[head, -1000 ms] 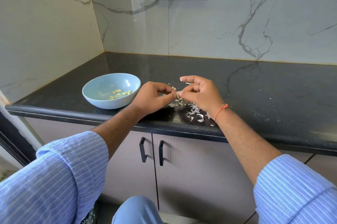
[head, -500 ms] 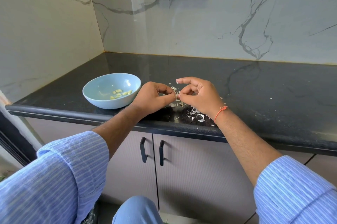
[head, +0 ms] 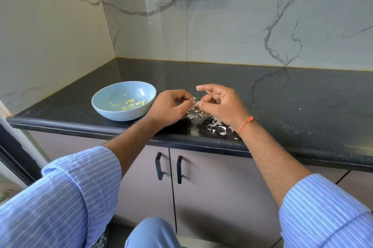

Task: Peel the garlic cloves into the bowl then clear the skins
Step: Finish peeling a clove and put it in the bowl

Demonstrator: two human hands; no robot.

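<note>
garlic clove | pale, small | pinched between fingers of left hand, right hand

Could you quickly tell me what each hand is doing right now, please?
Left hand: fingers pinched shut on a garlic clove above the countertop.
Right hand: thumb and finger pinched on the same clove; the other fingers are spread.

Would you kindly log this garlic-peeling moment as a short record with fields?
surface: black countertop
bowl: light blue bowl, left of the hands, holding peeled cloves
left hand: pinching a garlic clove
right hand: pinching the same clove
skins: loose skins scattered under the hands
stage: peeling; skins not cleared
</note>
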